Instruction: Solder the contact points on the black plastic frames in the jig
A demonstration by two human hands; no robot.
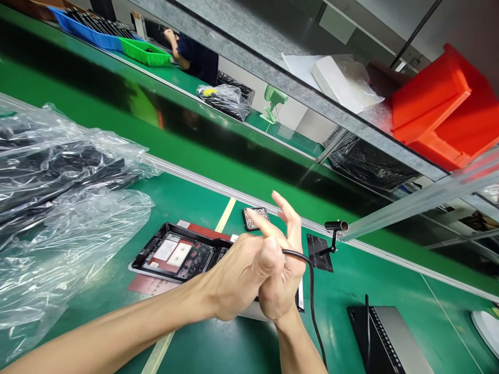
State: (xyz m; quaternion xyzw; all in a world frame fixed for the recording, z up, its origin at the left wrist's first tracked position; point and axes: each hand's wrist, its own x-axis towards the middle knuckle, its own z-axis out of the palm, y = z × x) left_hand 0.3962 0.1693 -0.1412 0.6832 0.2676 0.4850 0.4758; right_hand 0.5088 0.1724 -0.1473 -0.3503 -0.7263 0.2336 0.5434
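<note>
Two bare hands together above a green table, partly hiding a black casing. Curls the left hand tight, with a black cord pinched at its thumb side. Presses the right hand against the left, with two fingers spread and pointing away; cannot tell whether its other fingers pinch the cord too. Bends out from between the hands to the right, then drops beside the right wrist, with the gripped end hidden. Inside the casing, left of the hands, a white label and several round openings; underneath, a reddish sheet. Beyond the fingers, a small speckled block. To the right, a short black tube on a stand, and nearer, a black and grey panel. At far left, clear plastic bags with dark things inside. Overhead, a shelf bearing a red bin. Across the way, a green fan, a blue tray, a green tray and another person's dark sleeve.
</note>
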